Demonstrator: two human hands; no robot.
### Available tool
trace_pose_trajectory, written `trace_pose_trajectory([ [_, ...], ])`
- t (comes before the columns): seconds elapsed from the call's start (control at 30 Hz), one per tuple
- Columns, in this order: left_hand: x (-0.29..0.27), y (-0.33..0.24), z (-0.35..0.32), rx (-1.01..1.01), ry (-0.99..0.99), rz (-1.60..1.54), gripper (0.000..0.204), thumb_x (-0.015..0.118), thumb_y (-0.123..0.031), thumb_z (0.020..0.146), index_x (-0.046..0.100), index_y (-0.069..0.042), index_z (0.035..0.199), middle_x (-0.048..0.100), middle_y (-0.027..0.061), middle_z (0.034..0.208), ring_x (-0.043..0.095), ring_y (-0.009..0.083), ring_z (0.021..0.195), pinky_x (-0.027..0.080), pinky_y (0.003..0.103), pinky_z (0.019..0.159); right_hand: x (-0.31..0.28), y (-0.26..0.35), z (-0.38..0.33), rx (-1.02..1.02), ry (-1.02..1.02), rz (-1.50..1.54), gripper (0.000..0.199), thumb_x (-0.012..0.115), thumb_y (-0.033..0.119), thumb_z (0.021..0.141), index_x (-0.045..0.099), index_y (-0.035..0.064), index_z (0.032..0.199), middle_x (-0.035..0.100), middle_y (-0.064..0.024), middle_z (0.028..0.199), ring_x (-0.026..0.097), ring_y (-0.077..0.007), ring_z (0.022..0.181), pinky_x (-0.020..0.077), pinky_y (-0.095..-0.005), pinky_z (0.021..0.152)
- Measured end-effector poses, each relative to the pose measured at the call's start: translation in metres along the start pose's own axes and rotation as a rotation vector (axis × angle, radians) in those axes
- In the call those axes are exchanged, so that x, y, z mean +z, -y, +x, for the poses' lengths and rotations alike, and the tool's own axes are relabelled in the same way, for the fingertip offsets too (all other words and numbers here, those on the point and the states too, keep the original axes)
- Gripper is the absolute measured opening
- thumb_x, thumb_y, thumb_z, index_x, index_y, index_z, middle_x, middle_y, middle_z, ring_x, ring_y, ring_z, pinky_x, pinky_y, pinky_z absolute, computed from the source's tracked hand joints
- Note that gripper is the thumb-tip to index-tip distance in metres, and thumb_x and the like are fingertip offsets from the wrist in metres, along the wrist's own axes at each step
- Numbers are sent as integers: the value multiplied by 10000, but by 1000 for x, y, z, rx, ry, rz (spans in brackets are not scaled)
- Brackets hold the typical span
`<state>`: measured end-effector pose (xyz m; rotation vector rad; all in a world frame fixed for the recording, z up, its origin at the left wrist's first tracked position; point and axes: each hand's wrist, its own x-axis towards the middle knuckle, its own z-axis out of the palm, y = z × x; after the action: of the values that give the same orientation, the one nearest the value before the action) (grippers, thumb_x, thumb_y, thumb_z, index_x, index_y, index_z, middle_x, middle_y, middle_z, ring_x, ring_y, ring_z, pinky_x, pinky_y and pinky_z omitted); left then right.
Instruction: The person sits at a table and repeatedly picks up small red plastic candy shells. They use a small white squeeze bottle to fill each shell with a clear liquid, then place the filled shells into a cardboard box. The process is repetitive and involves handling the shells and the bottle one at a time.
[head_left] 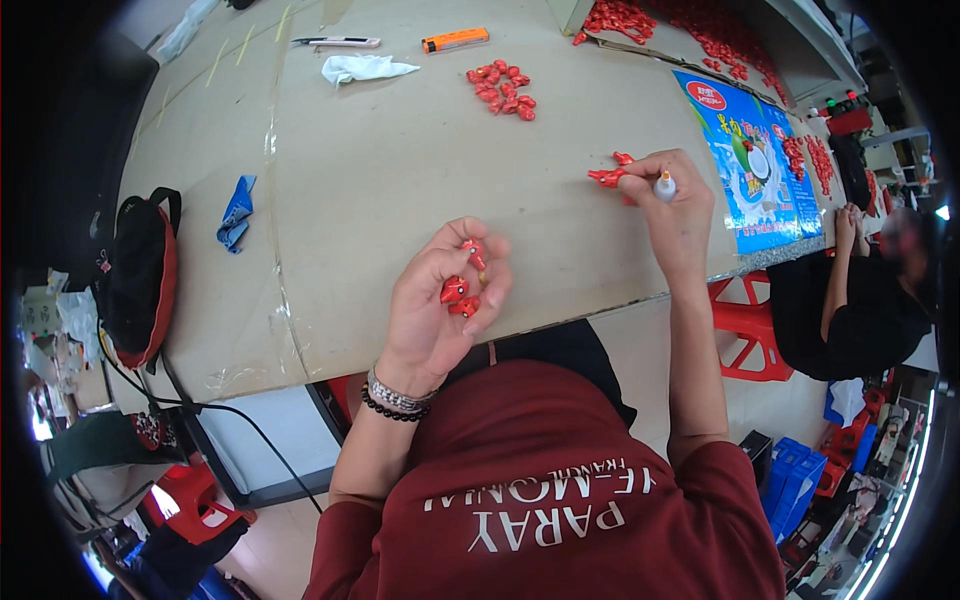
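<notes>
In the head view, the left hand (pixel 440 300) was cupped palm-up over the near edge of the cardboard-covered table (pixel 400 180), its fingers curled loosely around several small red plastic pieces (pixel 458 293); one piece was pinched up between thumb and fingertip while the others lay in the palm. The right hand (pixel 672 200) rested farther out on the table, closed around a small white-nozzled glue bottle (pixel 664 186), with its fingertips also touching a few red pieces (pixel 610 176) lying on the cardboard just beside it. The two hands were well apart.

To do this step well, it seemed wise to keep the palm level so the loose pieces did not roll off, and to present one piece at a time, pinched firmly by its edges. The bottle would want a light squeeze only, the nozzle brought close to the joint, since too much glue would likely smear onto the fingers.

Farther back lay a small heap of red pieces (pixel 502 88), a crumpled white cloth (pixel 362 68), an orange utility knife (pixel 455 40), a pale-handled cutter (pixel 338 42) and a blue rag (pixel 237 212). A black and red bag (pixel 140 275) hung at the table's left edge. Another person (pixel 860 300) sat at the right.
</notes>
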<state>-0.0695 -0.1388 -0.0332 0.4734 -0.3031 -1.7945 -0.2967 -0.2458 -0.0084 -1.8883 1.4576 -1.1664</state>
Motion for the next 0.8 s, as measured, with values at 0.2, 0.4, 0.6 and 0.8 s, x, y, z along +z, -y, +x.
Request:
trace_pose_trajectory([
  [0.2, -6, 3, -1, 15, 99, -36, 189, 516, -167, 973, 544, -13, 1079, 586, 158, 1030, 450, 97, 550, 342, 183, 364, -7, -13, 6, 33, -10, -320, 111, 715, 33, 740, 697, 8, 847, 583, -113, 847, 596, -239, 752, 468, -352, 694],
  [0.4, 4, 5, -6, 142, -1, 261, 419, 585, -200, 945, 497, -12, 1308, 582, 67, 944, 450, 69, 550, 322, 169, 367, -12, 9, 2, -1, 14, -221, 284, 634, -20, 769, 605, 15, 1049, 543, -119, 912, 565, -245, 828, 459, -329, 747],
  [0.6, 10, 6, -10, 181, -18, 384, 550, 580, -217, 952, 374, -19, 1422, 510, 2, 848, 453, 55, 557, 316, 172, 379, 5, 40, -22, 20, 228, 188, 341, 526, -92, 764, 487, 17, 1085, 476, -122, 991, 525, -251, 926, 441, -312, 822],
  [0.8, 11, 8, -12, 302, -102, 618, 435, 595, -190, 946, 458, 1, 1312, 513, -5, 822, 442, 38, 548, 300, 174, 398, 8, 52, -33, -214, 388, 44, 267, 572, -85, 815, 511, 16, 1055, 470, -88, 1073, 597, -151, 900, 506, -291, 789],
])
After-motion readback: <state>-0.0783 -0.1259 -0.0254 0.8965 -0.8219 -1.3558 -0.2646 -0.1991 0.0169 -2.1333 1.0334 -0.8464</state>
